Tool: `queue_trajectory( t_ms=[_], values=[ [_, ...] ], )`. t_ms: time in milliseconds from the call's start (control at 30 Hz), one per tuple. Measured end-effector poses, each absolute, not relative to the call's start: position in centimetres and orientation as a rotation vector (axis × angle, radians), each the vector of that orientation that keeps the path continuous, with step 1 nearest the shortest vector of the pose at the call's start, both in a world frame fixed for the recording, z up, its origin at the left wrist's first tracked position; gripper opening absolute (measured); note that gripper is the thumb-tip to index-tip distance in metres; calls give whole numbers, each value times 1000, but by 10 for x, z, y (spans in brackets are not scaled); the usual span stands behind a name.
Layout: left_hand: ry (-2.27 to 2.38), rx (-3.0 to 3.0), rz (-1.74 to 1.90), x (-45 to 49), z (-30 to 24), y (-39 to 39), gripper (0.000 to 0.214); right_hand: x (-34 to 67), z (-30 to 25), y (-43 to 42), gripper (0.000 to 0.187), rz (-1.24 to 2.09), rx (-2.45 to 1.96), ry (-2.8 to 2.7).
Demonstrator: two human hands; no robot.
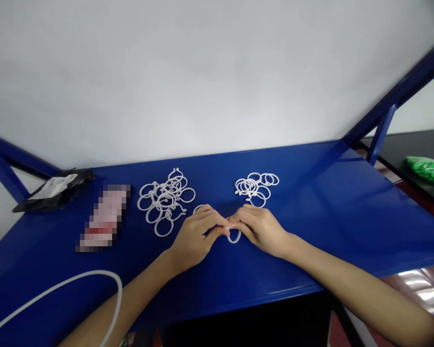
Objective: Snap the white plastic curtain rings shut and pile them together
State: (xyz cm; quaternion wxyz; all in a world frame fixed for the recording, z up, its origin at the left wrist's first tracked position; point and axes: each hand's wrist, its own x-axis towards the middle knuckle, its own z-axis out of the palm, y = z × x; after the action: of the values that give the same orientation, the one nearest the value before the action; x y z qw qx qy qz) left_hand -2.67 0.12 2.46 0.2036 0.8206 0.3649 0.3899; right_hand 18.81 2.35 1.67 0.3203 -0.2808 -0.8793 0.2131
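Note:
Between both hands, over the blue table (275,270), is a white plastic ring (234,240). My left hand (198,231) pinches it at the top from the left with thumb and forefinger. From the right, my right hand (262,227) pinches the same ring, its fingertips meeting those of the left. The spot where the fingers meet hides the ring's upper end. Behind my left hand shows part of another white ring (198,208). To the left lies a loose pile of white rings (166,200), some with open clasp ends. A smaller group of rings (258,199) lies beyond my right hand.
A black plastic bag with a white label (54,187) lies at the far left, beside a blurred-out flat object (104,217). A white cable (83,273) loops across the lower left. Blue frame bars (381,132) slope at the right, with a green bag (428,169) beyond.

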Motion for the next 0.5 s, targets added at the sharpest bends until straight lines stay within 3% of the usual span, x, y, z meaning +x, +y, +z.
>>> queue_trajectory(
  t_ms=[33, 133, 267, 367, 500],
  values=[
    [1076, 2340, 1077, -28, 24, 2, 3, 189, 18, 25, 19, 519, -769, -2313],
    [1374, 2536, 989, -35, 24, 7, 20, 196, 23, 33, 21, 293, -908, -2288],
    [1675, 2745, 600, -42, 21, 9, 29, 215, 29, 51, 25, -102, -1243, -2197],
    [1599, 2839, 443, -42, 17, 8, 22, 229, 26, 66, 26, -308, -1484, -2142],
    [1431, 2926, 511, -37, 14, 6, 23, 235, 24, 74, 27, -397, -1507, -2112]
  ],
)
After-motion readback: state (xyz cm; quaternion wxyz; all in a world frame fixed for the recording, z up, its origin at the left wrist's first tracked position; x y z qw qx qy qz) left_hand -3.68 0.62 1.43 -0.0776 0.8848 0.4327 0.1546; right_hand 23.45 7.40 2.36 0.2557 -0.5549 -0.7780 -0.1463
